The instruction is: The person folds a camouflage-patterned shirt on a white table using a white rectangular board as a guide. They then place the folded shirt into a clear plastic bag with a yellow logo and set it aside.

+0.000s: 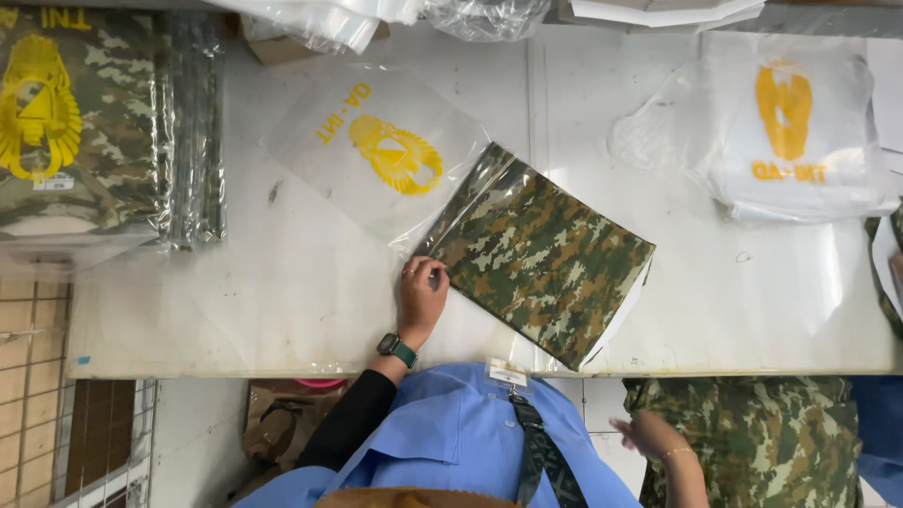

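A folded camouflage cloth (541,259) in a clear plastic sleeve lies slanted on the white table (235,310). My left hand (420,296), with a watch and a ring, has its curled fingers on the sleeve's near-left corner. My right hand (649,435) is below the table's front edge, blurred, fingers apart, beside a heap of camouflage fabric (762,442). An empty clear bag with a yellow emblem (376,146) lies flat just beyond the cloth, touching its far end.
A stack of bagged camouflage cloths (85,122) stands at the far left. A pile of empty clear bags with yellow print (790,132) lies at the far right. More loose plastic (376,19) runs along the back edge. A wire rack (56,404) is lower left.
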